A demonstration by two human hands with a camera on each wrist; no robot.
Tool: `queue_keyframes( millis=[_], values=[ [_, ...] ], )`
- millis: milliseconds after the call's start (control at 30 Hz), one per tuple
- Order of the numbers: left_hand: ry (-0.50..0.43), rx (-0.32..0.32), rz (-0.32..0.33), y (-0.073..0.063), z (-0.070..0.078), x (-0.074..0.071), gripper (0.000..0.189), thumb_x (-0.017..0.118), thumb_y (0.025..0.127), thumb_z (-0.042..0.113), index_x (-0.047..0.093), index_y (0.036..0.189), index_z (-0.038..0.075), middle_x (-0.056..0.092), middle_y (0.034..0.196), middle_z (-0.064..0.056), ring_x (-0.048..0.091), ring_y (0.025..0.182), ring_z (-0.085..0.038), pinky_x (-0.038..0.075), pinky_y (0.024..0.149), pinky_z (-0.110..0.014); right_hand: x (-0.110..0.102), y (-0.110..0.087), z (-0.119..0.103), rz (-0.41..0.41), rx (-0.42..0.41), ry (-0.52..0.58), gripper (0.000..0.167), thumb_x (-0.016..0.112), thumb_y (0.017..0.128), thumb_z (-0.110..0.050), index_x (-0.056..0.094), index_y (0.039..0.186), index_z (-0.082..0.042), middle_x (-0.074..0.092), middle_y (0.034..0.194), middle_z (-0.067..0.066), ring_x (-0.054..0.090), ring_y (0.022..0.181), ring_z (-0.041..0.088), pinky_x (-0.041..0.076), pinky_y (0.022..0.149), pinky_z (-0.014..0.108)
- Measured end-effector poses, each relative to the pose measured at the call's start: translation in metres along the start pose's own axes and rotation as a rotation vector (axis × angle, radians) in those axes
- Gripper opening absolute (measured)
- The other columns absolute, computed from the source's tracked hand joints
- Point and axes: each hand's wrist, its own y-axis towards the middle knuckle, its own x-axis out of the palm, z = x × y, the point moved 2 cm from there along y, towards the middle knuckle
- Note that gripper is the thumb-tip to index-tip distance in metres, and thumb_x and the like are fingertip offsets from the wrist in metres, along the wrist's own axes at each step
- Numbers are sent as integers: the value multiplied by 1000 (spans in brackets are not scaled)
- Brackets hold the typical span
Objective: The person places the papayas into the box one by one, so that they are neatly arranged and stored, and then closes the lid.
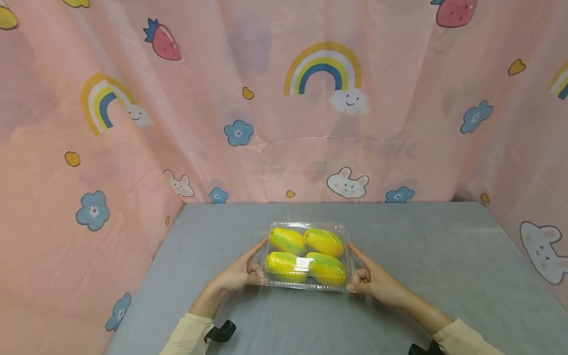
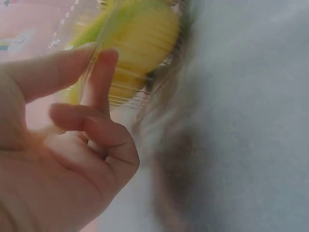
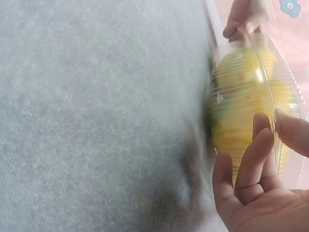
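A clear plastic clamshell box (image 1: 306,285) with several yellow-green mangoes (image 1: 326,268) inside is in the middle of the head view, its lid down. My left hand (image 1: 237,272) grips its left side; the left wrist view shows thumb and a fingertip pinching the rim (image 2: 94,58), the other fingers curled below. On the opposite side my right hand (image 1: 379,282) holds the rim between thumb and fingers, as the right wrist view also shows. There the box (image 3: 236,82) is seen side-on, close above the table. Whether its underside touches the table I cannot tell.
The grey table (image 1: 399,236) spreads around the box on all sides. Behind it and at both sides hangs a pink curtain (image 1: 199,98) printed with rainbows, strawberries and rabbits. A black strap (image 1: 220,331) sits at the left wrist.
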Motion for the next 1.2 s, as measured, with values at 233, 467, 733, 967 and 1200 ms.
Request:
queue_keyframes(
  millis=[233, 467, 733, 967, 1200],
  values=[
    [-6, -12, 15, -1, 1, 0, 102, 66, 85, -9, 7, 160, 25, 62, 69, 2, 57, 66, -12, 51, 66, -24, 0, -1, -5, 18, 28, 2, 105, 71, 90, -14, -7, 160, -17, 57, 71, 1, 54, 65, 9, 53, 63, 27],
    [56, -12, 4, 0, 5, -2, 98, 68, 88, 1, 6, 160, 24, 65, 77, -4, 60, 74, -16, 50, 72, -26, -6, 2, -8, 41, 43, -4, 104, 71, 90, -16, -5, 160, -15, 62, 74, 1, 57, 68, 11, 54, 66, 28],
    [120, -31, 43, 3, 3, -8, 90, 70, 91, 12, 14, 159, 28, 71, 85, -22, 59, 72, -16, 47, 68, -25, -11, 7, -7, 50, 18, -9, 100, 70, 91, -15, -3, 160, -11, 62, 72, 0, 59, 68, 13, 56, 67, 31],
    [98, 17, 41, 5, 3, -9, 89, 67, 90, 4, 15, 160, 20, 71, 80, -13, 69, 83, -24, 55, 80, -26, -11, 9, -5, 51, 22, -6, 99, 70, 92, -17, -3, 160, -13, 62, 72, 1, 59, 67, 12, 56, 67, 31],
    [53, 57, 49, 7, -3, -8, 89, 62, 87, -8, 17, 159, 16, 67, 74, -8, 68, 78, -20, 57, 78, -29, -10, 10, -1, 48, 22, -20, 100, 71, 91, -19, -1, 160, -14, 61, 70, 0, 58, 64, 12, 56, 64, 31]
  ],
)
